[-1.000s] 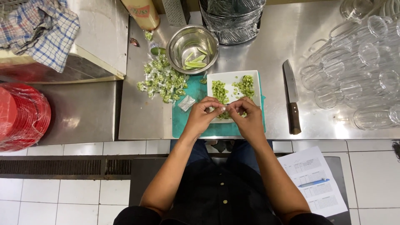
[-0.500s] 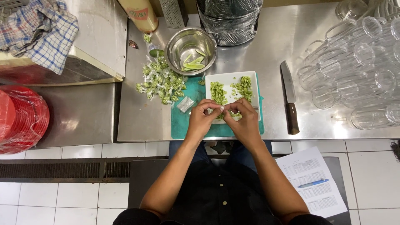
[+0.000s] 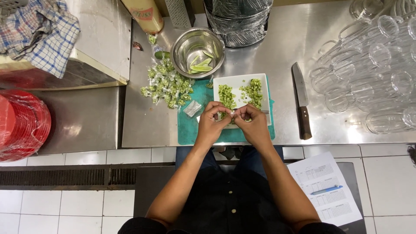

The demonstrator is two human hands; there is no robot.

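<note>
My left hand [image 3: 211,125] and my right hand [image 3: 253,122] meet over the near edge of a white square plate [image 3: 237,82], fingertips pinched together on a small clear wrapper [image 3: 232,113] between them. The plate carries two heaps of chopped green pieces [image 3: 226,95] and rests on a teal cutting board [image 3: 190,131]. Left of the board lies a heap of small wrapped green packets [image 3: 167,84], with one empty clear wrapper [image 3: 192,108] on the board. A steel bowl [image 3: 197,46] behind the plate holds green slices.
A kitchen knife [image 3: 301,102] lies on the steel counter right of the plate. Upturned glasses [image 3: 376,73] crowd the far right. A plastic-wrapped bin [image 3: 237,19] stands at the back. Red plates in film [image 3: 19,125], a checked cloth [image 3: 37,30], and a paper sheet with a pen [image 3: 325,190] sit around.
Both hands stay together at the plate's near edge; the fingers have worked slightly on the small wrapper. Nothing else has moved.
</note>
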